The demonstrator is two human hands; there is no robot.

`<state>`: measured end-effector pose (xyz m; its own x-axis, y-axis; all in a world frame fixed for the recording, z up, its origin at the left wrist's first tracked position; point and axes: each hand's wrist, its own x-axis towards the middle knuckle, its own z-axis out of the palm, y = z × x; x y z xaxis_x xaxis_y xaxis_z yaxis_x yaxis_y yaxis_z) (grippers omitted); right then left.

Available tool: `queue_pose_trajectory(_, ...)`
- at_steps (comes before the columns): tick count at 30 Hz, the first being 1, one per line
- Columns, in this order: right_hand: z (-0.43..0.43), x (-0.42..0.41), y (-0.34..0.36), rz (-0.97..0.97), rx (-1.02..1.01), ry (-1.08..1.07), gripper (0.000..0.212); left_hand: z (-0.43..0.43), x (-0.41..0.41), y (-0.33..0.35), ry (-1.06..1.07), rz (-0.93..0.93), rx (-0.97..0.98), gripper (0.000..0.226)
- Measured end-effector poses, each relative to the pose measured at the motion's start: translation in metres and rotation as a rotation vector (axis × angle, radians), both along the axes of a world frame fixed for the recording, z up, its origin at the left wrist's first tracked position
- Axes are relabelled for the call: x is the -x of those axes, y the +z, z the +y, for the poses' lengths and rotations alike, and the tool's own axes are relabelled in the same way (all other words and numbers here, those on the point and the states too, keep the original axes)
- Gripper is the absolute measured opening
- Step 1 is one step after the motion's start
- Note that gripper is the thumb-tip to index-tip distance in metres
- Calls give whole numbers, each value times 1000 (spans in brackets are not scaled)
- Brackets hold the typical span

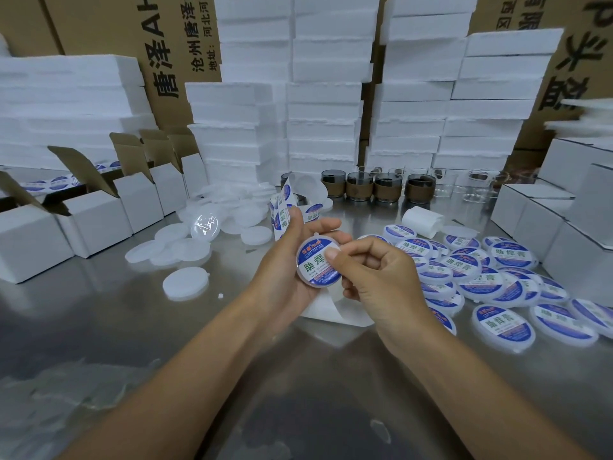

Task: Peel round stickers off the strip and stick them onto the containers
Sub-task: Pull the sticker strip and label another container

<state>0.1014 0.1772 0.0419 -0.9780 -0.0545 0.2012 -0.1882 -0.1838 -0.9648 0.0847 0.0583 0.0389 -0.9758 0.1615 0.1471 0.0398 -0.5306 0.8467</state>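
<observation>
Stacks of white foam blocks point(325, 104) are filling the upper frame, with brown printed cartons point(99, 24) showing behind them. Below, a steel table point(99, 327) is spreading across the whole lower frame. Open white boxes point(96, 220) are lining its left side, and a heap of blue-labelled containers point(497, 287) is lying at right. Plain white containers point(185, 250) are lying scattered at centre left.

At centre, the left hand point(285, 260) is cradling one round container point(299, 265) with its face turned toward the camera. Its fingers are curling behind the container. Just above, its thumb is pinning the sticker strip point(282, 210) against them. The strip is rising toward upper centre, and its blank tail is hanging below the hand.

The right hand point(374, 280) is meeting the container from the right, fingers curled together. Its thumb point(335, 257) is pressing flat on the right part of the blue, white and green sticker point(313, 263) on the container's face. Its forefinger is touching the rim just behind.
</observation>
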Motion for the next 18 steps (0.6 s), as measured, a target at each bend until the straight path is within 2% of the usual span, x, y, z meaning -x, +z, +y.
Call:
queue_pose_trajectory(11,0,1,-2,10,-12,-43,14,1,-2,1,-21,3,18,51)
queue_pose_trajectory(18,-2,3,-5,81,-146,-164,17,1,-3,-1,-17,19,38,43)
